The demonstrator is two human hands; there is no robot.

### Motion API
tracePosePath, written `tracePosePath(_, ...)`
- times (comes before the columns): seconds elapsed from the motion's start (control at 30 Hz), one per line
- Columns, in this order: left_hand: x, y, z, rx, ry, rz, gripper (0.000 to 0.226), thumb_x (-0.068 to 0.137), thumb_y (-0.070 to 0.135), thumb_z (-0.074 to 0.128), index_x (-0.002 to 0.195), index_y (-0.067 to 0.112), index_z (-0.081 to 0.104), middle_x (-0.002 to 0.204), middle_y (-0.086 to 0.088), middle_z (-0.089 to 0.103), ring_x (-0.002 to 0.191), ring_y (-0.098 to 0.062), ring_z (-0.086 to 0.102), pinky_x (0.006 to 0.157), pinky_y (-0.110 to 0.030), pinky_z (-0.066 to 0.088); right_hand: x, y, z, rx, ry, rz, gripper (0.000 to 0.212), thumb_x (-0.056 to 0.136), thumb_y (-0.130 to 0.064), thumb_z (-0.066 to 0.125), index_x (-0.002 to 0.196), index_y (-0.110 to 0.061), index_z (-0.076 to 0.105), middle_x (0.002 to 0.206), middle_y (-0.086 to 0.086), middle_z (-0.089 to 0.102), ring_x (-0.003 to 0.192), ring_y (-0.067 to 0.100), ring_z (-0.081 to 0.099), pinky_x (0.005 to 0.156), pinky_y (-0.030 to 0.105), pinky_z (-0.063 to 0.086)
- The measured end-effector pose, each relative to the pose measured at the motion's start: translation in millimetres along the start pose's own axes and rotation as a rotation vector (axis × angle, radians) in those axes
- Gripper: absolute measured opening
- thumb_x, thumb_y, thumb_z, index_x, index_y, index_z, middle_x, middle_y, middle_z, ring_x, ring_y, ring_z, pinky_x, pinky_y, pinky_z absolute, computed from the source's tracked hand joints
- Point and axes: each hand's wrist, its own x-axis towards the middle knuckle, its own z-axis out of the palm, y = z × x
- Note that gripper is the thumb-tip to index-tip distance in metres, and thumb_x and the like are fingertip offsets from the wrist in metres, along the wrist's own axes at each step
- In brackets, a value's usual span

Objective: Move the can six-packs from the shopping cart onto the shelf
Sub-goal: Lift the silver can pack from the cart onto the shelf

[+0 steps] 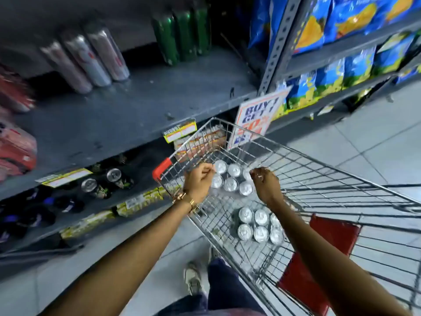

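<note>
A wire shopping cart (323, 166) stands in front of me beside a grey metal shelf (141, 110). One six-pack of silver-topped cans (231, 179) in clear wrap hangs high in the cart between my hands. My left hand (198, 181) is closed at its left edge and my right hand (266, 185) is closed at its right edge. A second six-pack (258, 226) rests on the cart's bottom, nearer to me and partly hidden by my right forearm.
Tall silver cans (86, 60) and green cans (182, 35) stand at the back of the shelf, red packs (16, 147) at its left. Black cans (104, 181) fill the lower shelf. A promo sign (257, 117) and blue snack bags (330, 76) are on the right.
</note>
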Motion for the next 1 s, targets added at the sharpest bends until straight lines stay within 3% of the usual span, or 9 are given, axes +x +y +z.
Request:
tracePosePath(0.07, 20, -12, 18, 0.056, -0.049, -0.179, 0.02, 0.093, 0.028, 0.053, 0.084, 0.016, 0.065, 0.076, 0.005, 0.061, 0.069, -0.01, 0.051, 0.049, -0.011, 0.036, 14, 21, 9, 0.017, -0.074, 0.266, 0.04, 0.099, -0.032, 0.047, 0.077, -0.003, 0.062, 0.085, 0.025, 0.062, 0.09, 0.038, 0.062, 0.064, 0.033, 0.032)
tracePosePath(0.17, 43, -35, 39, 0.199, -0.168, -0.394, 0.04, 0.096, 0.037, 0.044, 0.062, 0.016, 0.048, 0.059, -0.004, 0.048, 0.067, -0.021, 0.049, 0.051, -0.025, 0.028, 30, 48, 32, 0.118, -0.192, 0.562, 0.053, 0.1, -0.039, 0.043, 0.11, 0.009, 0.064, 0.102, 0.026, 0.06, 0.101, 0.036, 0.059, 0.077, 0.033, 0.037)
tracePosePath(0.23, 57, -46, 52, 0.264, -0.218, -0.47, 0.047, 0.097, 0.039, 0.039, 0.093, -0.002, 0.062, 0.095, -0.029, 0.065, 0.098, -0.037, 0.061, 0.073, -0.037, 0.048, 40, 56, 42, 0.159, -0.217, 0.647, 0.054, 0.1, -0.043, 0.041, 0.115, 0.005, 0.062, 0.097, 0.02, 0.058, 0.092, 0.031, 0.057, 0.075, 0.032, 0.037)
tracePosePath(0.37, 77, -56, 67, 0.289, -0.299, -0.545, 0.062, 0.099, 0.041, 0.033, 0.133, -0.009, 0.041, 0.14, -0.035, 0.043, 0.129, -0.045, 0.044, 0.105, -0.046, 0.039, 58, 64, 58, 0.241, -0.281, 0.721, 0.038, 0.101, -0.041, 0.04, 0.091, -0.008, 0.056, 0.064, 0.003, 0.046, 0.056, 0.015, 0.039, 0.054, 0.028, 0.032)
tracePosePath(0.53, 91, -74, 81, 0.183, -0.248, -0.58, 0.052, 0.097, 0.037, 0.041, 0.133, -0.001, 0.042, 0.134, -0.024, 0.053, 0.122, -0.037, 0.052, 0.097, -0.04, 0.044, 74, 71, 66, 0.346, -0.221, 0.743, 0.04, 0.099, -0.018, 0.049, 0.124, 0.012, 0.056, 0.083, 0.02, 0.063, 0.068, 0.025, 0.06, 0.048, 0.018, 0.046)
tracePosePath(0.63, 98, -81, 82, -0.026, -0.176, -0.595, 0.032, 0.093, 0.026, 0.055, 0.116, 0.003, 0.054, 0.113, -0.018, 0.061, 0.1, -0.024, 0.057, 0.08, -0.03, 0.043, 70, 80, 72, 0.428, -0.14, 0.717, 0.021, 0.097, -0.011, 0.052, 0.105, 0.005, 0.063, 0.091, 0.021, 0.065, 0.076, 0.017, 0.071, 0.043, 0.008, 0.046)
tracePosePath(0.73, 100, -85, 83, -0.203, -0.114, -0.647, 0.018, 0.089, 0.02, 0.062, 0.102, 0.012, 0.051, 0.103, -0.011, 0.058, 0.092, -0.02, 0.054, 0.073, -0.03, 0.046, 65, 79, 74, 0.568, -0.014, 0.778, 0.017, 0.093, -0.009, 0.058, 0.078, -0.014, 0.054, 0.083, 0.006, 0.06, 0.077, 0.02, 0.062, 0.05, 0.018, 0.052)
tracePosePath(0.9, 83, -70, 70, -0.334, -0.113, -0.624, 0.014, 0.091, 0.008, 0.055, 0.08, 0.017, 0.054, 0.101, -0.006, 0.058, 0.089, -0.018, 0.054, 0.061, -0.021, 0.042, 53, 70, 63, 0.638, -0.003, 0.736, 0.016, 0.097, -0.01, 0.05, 0.082, -0.011, 0.056, 0.09, 0.013, 0.059, 0.076, 0.021, 0.058, 0.076, 0.033, 0.05)
tracePosePath(1.0, 61, -51, 48, -0.443, -0.096, -0.558, 0.025, 0.094, 0.009, 0.049, 0.075, 0.022, 0.055, 0.09, 0.001, 0.061, 0.086, -0.015, 0.054, 0.065, -0.019, 0.043, 31, 59, 45, 0.574, 0.028, 0.643, 0.016, 0.098, -0.021, 0.049, 0.093, -0.01, 0.061, 0.077, 0.0, 0.061, 0.066, 0.009, 0.056, 0.065, 0.022, 0.046)
